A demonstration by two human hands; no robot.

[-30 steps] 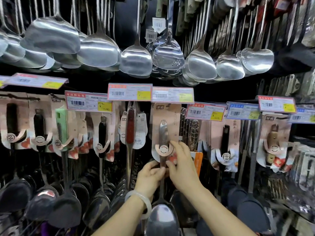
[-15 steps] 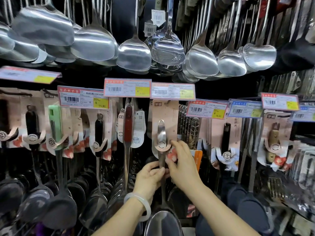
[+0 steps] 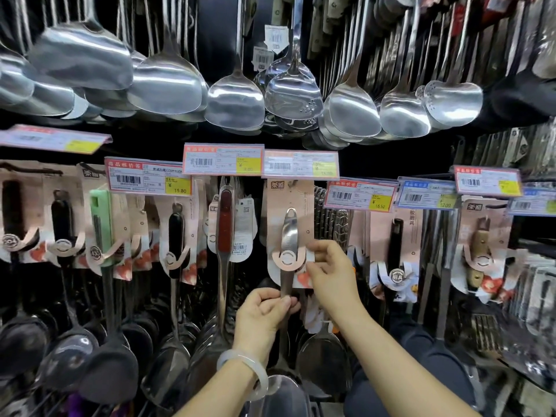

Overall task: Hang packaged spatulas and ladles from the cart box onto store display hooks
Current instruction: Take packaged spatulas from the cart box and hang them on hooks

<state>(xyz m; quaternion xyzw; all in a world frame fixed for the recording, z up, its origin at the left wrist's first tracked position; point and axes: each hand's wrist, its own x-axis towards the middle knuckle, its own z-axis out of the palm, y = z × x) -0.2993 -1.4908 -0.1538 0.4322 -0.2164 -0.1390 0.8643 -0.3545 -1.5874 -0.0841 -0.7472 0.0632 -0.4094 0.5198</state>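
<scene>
You are in the hanging step: the steel ladle on its pale pink backing card (image 3: 289,233) is up at the display, its card top tucked just under the red-edged price label (image 3: 301,164), so the hook itself is hidden and you cannot tell whether the card hole is fully seated on it. Your left hand (image 3: 264,316) is pinching the bare steel handle just below the card, thumb and fingers (image 3: 287,302) curled round it. Your right hand (image 3: 329,273) is pinching the card's lower right edge, fingers (image 3: 319,246) bent over the front. The ladle's bowl is hanging below your left wrist, beside the white bangle (image 3: 246,371).

Next, you are likely needing to check that the card is sitting square and pushed back along the hook, level with the other carded ladles either side of your fingers. Then ease both pinches off gently so that nothing swings.
</scene>
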